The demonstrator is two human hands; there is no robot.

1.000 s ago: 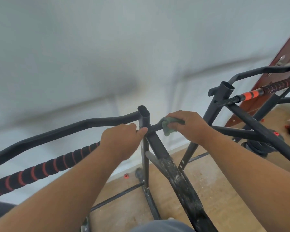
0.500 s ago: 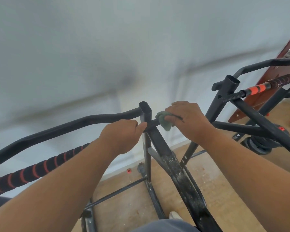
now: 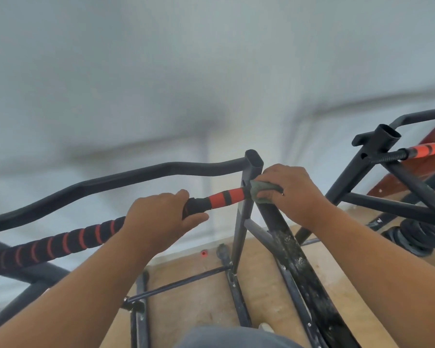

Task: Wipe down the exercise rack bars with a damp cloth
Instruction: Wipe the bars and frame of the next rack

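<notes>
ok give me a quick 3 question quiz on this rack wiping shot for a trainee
1. Which hand holds the green cloth?
2. True or false: the left hand grips the padded bar.
3. The cloth is pressed A) beside the upright post B) on the floor C) on the far rack.

Key: 1. right hand. 2. true. 3. A.

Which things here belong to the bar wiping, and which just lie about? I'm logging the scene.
In the job:
green cloth, held by right hand
padded bar, gripped by left hand
upright post

Lying about:
weight plates
red cap on the floor
</notes>
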